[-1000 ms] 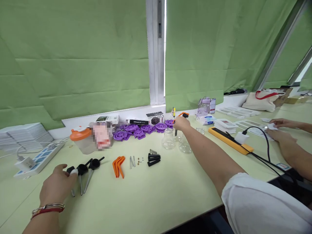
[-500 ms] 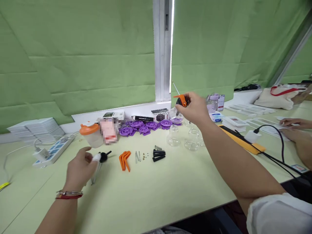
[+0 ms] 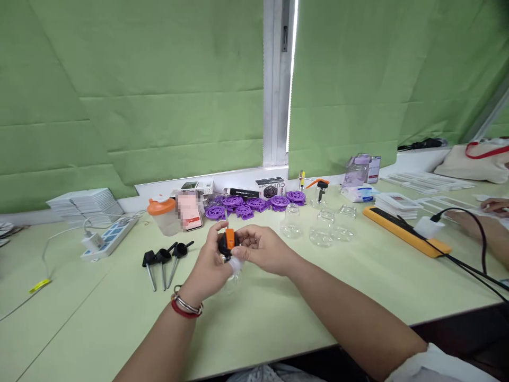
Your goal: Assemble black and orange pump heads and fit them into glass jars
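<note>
My left hand (image 3: 217, 260) is closed around a black pump head with an orange lever (image 3: 230, 239), above a clear glass jar (image 3: 230, 284). From the other side, my right hand (image 3: 262, 249) grips the same pump head with thumb and fingers. A white covering shows on my left thumb. On the table to the left lie three black round parts with silver rods (image 3: 163, 257). Another glass jar with a black pump head and orange lever (image 3: 320, 185) stands at the back. My hands hide the table just behind them.
Several glass jars (image 3: 322, 231) stand right of my hands. Purple discs (image 3: 256, 204) lie along the back, beside an orange-lidded cup (image 3: 163, 212). A white power strip (image 3: 109, 239) is left, a yellow one (image 3: 405, 231) right. Another person's hands (image 3: 481, 217) are at far right.
My right hand has come from the back of the table to the front with the orange-levered pump head. My left hand has left the black parts and joined it. The view has shifted left.
</note>
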